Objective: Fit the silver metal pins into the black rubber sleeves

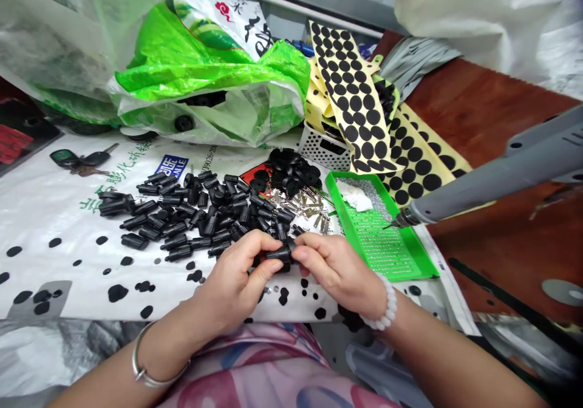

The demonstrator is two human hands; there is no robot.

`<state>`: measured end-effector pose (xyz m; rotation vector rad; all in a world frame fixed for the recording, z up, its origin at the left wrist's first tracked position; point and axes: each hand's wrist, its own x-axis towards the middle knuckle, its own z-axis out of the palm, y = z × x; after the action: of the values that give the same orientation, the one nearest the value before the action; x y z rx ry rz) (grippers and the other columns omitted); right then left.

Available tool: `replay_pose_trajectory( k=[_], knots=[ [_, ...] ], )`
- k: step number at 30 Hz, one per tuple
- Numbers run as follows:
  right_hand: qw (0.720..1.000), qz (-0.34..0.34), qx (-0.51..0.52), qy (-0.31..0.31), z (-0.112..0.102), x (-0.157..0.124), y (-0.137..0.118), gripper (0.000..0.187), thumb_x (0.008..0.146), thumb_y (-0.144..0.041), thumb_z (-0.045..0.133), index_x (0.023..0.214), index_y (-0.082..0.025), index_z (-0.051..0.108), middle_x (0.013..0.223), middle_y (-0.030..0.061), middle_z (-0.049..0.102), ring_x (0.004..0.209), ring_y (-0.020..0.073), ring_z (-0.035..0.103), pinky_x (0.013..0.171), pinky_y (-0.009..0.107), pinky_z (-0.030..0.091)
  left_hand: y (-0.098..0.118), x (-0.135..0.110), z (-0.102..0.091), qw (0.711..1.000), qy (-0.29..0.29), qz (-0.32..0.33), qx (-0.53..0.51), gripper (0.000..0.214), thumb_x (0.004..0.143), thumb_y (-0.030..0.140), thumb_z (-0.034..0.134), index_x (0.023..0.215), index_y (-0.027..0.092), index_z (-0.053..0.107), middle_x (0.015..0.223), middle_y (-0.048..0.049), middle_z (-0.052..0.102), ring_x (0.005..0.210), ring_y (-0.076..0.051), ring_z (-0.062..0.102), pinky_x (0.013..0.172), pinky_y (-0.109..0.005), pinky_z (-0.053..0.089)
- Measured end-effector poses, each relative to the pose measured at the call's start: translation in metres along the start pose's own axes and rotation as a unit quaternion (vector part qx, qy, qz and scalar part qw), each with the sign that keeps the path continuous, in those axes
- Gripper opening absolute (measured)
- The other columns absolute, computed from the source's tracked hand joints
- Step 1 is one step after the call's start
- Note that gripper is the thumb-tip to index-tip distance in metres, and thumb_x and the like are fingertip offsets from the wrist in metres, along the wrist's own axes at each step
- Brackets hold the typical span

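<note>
In front of me, a small black plastic cylinder (280, 254) lies sideways between my two hands. Its left end is gripped by the thumb and fingers of my left hand (234, 277). My right hand (339, 274) pinches at the other end; its fingertips hide what they touch there. Just beyond my hands spreads a heap of similar ribbed black cylinders (175, 229). Black round discs (296, 174) are piled behind, with small flat metal clips (310, 204) scattered beside them.
To the right sits a green tray (428, 268) with small screws in rows and a white lump. A grey electric screwdriver (483, 177) hangs over it. Behind are a perforated white basket (319, 147), sheets of black round stickers (353, 98), a green plastic bag (204, 80) and keys (82, 162).
</note>
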<state>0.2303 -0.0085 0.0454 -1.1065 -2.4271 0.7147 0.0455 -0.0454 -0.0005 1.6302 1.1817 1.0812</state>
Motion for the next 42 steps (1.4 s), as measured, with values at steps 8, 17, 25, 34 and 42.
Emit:
replay_pose_trajectory(
  k=[8,17,25,34,42],
  knots=[
    [0.996,-0.087,-0.024,0.024,-0.001,0.002,-0.001,0.031,0.088,-0.041,0.048,0.099,-0.014,0.058,0.079,0.0071,0.064,0.064,0.0150,0.056,0.056,0.026,0.044,0.001,0.001,-0.001,0.999,-0.001,-0.025,-0.033,0.012,0.086,0.024,0.049,0.095,0.020,0.054,0.086,-0.0020,0.062,0.077,-0.015,0.059,0.069,-0.026,0.048],
    [0.998,0.024,0.062,-0.023,-0.006,0.002,0.000,0.044,0.093,-0.045,0.033,0.085,-0.014,0.062,0.060,0.0011,0.060,0.050,0.0102,0.052,0.050,0.022,0.040,-0.002,0.003,0.003,1.000,0.002,-0.007,-0.024,0.012,0.085,0.024,0.050,0.095,0.020,0.054,0.086,-0.0023,0.061,0.079,-0.015,0.058,0.069,-0.026,0.047],
    [0.995,-0.098,-0.021,-0.010,0.001,-0.002,0.007,0.037,0.091,-0.043,0.042,0.098,-0.010,0.057,0.070,0.0058,0.063,0.058,0.0145,0.055,0.053,0.025,0.043,0.001,0.001,0.002,0.998,-0.028,-0.001,-0.052,0.009,0.087,0.021,0.048,0.095,0.021,0.052,0.088,-0.0013,0.060,0.080,-0.013,0.057,0.071,-0.025,0.047],
    [0.999,-0.023,-0.023,-0.012,-0.004,-0.002,0.001,0.060,0.086,-0.064,0.033,0.094,-0.012,0.060,0.066,0.0050,0.064,0.050,0.0119,0.052,0.047,0.023,0.038,-0.004,0.002,0.002,0.999,-0.011,-0.013,-0.039,0.011,0.087,0.023,0.049,0.097,0.021,0.052,0.090,-0.0014,0.059,0.081,-0.014,0.058,0.072,-0.026,0.047],
    [0.995,-0.047,-0.083,-0.010,0.004,-0.004,0.005,0.049,0.093,-0.050,0.031,0.080,-0.012,0.059,0.051,0.0000,0.054,0.044,0.0112,0.048,0.045,0.023,0.034,-0.004,-0.003,0.003,0.996,-0.027,0.068,0.043,0.013,0.088,0.020,0.046,0.100,0.021,0.050,0.094,-0.0028,0.057,0.088,-0.015,0.056,0.079,-0.029,0.045]
  ],
)
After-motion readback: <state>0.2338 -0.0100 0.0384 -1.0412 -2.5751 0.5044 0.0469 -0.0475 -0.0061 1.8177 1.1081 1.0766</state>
